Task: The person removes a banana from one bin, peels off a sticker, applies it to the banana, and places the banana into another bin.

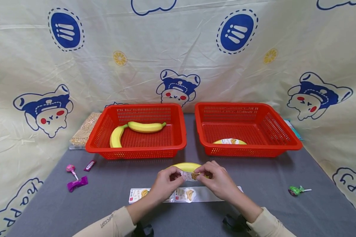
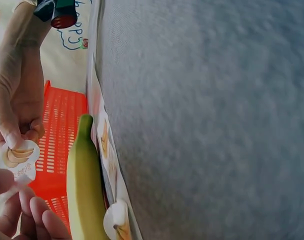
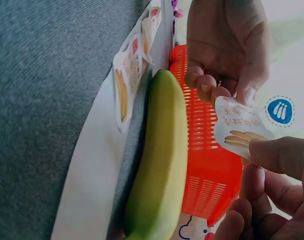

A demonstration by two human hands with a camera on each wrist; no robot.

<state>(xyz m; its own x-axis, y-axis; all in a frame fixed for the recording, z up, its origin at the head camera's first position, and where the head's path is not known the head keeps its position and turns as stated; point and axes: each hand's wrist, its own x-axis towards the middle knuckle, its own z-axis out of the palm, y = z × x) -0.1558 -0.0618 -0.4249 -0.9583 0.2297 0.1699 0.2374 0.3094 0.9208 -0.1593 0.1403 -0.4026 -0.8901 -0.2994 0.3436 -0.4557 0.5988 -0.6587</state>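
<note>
My left hand (image 1: 168, 182) and right hand (image 1: 219, 181) together pinch a small white sticker (image 1: 188, 176) by its two ends, thumbs against fingers. The label carries a banana picture and printed text, clear in the right wrist view (image 3: 240, 122). Just beyond the fingers, a yellow banana (image 1: 187, 166) with green tips lies on the table, partly covered by the hands in the head view. Nearer me stretches a pale backing strip (image 1: 209, 193), with stickers of the same kind at its left and middle and a bare stretch at its right. Forearms cover parts of it.
A left red basket (image 1: 136, 153) holds two bananas (image 1: 146, 127). The right red basket (image 1: 240, 150) holds a labelled banana (image 1: 229, 141). Wrapped candies (image 1: 77, 183) and a pink lollipop (image 1: 70, 168) lie left, a green lollipop (image 1: 297, 190) right. A grain bag (image 1: 85, 130) stands behind.
</note>
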